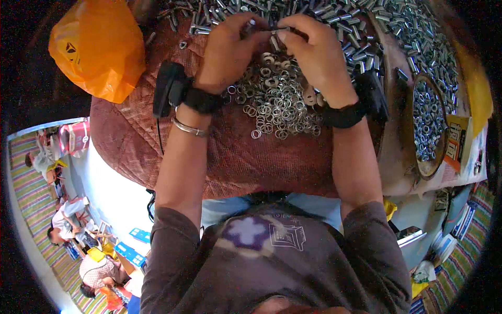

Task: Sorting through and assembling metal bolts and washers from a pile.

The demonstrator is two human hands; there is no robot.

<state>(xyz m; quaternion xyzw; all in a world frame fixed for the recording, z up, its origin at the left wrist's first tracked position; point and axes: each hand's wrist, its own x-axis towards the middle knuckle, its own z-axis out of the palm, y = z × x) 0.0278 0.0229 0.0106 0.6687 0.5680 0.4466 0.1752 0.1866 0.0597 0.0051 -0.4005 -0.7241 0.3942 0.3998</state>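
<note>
My left hand (230, 49) is closed, with a small shiny metal cylinder (251, 24) showing between its curled fingers. My right hand (320, 60) is closed in a pinch, and a small metal sleeve (275, 42) sticks out by its thumb tip. The fingertips of both hands meet over the far part of the table, and they hide some of what they grip. Just below the hands lies a loose pile of flat metal washers (282, 107). Beyond them spreads a heap of metal sleeves and bolts (361, 31).
A reddish-brown quilted cloth (235, 157) covers the work surface. An orange plastic bag (99, 49) sits at the far left. To the right stands a round tray (444, 152) of metal nuts (428, 120), near a printed box (459, 141). Several people sit on the floor at left.
</note>
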